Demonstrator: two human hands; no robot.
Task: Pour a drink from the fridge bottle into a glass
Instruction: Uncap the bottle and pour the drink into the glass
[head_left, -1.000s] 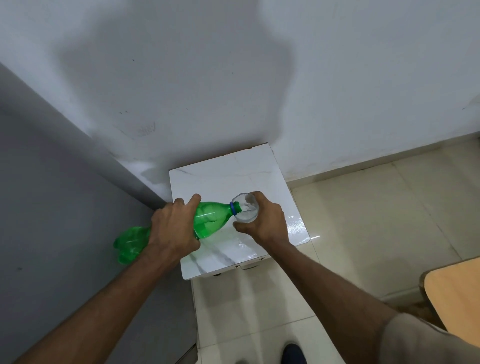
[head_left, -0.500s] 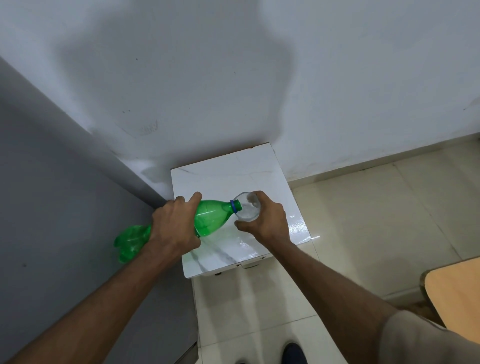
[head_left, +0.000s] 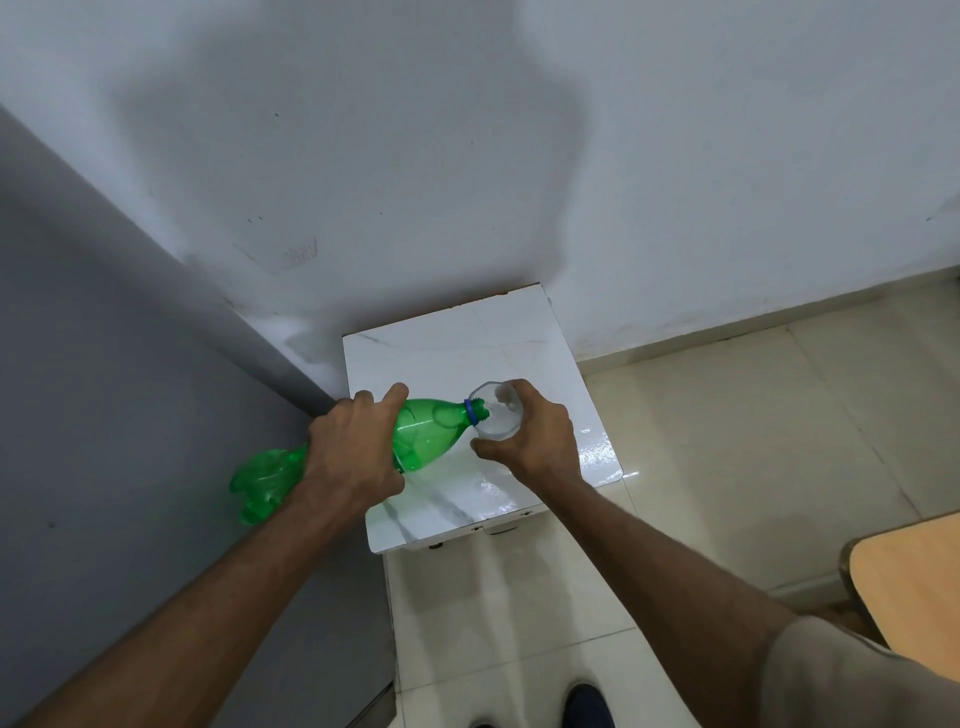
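Observation:
A green plastic bottle (head_left: 431, 430) with a blue neck ring lies tipped almost flat, its open mouth over the rim of a clear glass (head_left: 496, 410). My left hand (head_left: 353, 447) grips the bottle around its middle, and the bottle's base sticks out to the left. My right hand (head_left: 530, 436) is wrapped around the glass from the right and front. The glass stands on a small white marble-patterned table (head_left: 457, 353). Clear liquid shows inside the glass.
A grey fridge side (head_left: 130, 415) fills the left. A white wall (head_left: 519, 156) rises right behind the table. Pale floor tiles (head_left: 753, 415) spread to the right, with the corner of a wooden table (head_left: 914, 577) at the lower right. My shoe (head_left: 587, 706) shows at the bottom.
The bottle is held at nearly the same tilt over the glass. Both hands have stayed in place, with only a slight shift of the view.

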